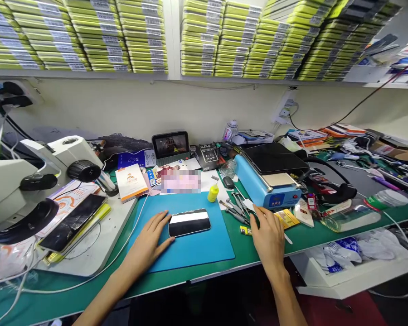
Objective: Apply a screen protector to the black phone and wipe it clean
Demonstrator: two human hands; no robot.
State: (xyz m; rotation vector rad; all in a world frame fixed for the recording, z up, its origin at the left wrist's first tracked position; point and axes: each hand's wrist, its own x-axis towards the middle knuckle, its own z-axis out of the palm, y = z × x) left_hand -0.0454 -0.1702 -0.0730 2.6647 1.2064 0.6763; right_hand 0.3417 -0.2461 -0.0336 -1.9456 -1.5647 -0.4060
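- The left hand [153, 237] lies flat on the blue work mat [197, 251], fingers spread and loose, gripping nothing; its fingertips touch the left short end of the smartphone [189, 222].
- The smartphone lies face up on the mat, long axis running left to right, directly right of those fingertips.
- The right hand [267, 233] rests palm down on the green bench cover [309, 235], fingers extended among the screwdrivers [236, 209] and closed on nothing; it is farther from the phone.
- The open white drawer [353, 276] at right holds crumpled plastic bags [357, 251].
- A blue screen-separator hot plate [268, 181] stands beyond the right hand.
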